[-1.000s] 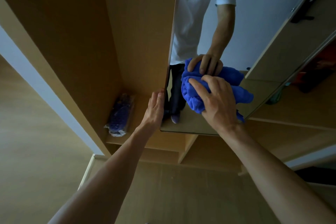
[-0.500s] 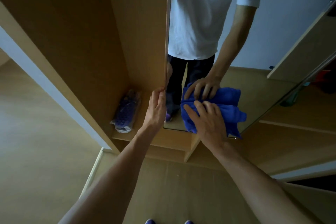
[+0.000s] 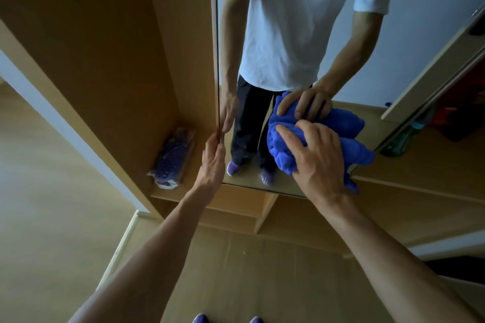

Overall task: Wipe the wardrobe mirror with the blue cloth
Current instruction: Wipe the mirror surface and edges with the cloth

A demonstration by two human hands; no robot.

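The wardrobe mirror (image 3: 288,34) hangs on an open door and reflects a person in a white shirt. My right hand (image 3: 319,157) presses a bunched blue cloth (image 3: 282,149) flat against the lower part of the glass, just above its bottom edge. The cloth's reflection sits right above it. My left hand (image 3: 214,162) grips the mirror door's left edge near the bottom corner, fingers wrapped round the edge.
Inside the wooden wardrobe (image 3: 131,47), a plastic-wrapped purple bundle (image 3: 172,160) lies on the low shelf left of the door. Wooden shelving (image 3: 262,214) runs below the mirror. My purple shoes (image 3: 200,318) show at the bottom on the wooden floor.
The cloth and my right hand went down and left to the mirror's bottom edge, then came back up and right a little. My left hand stayed on the door's edge.
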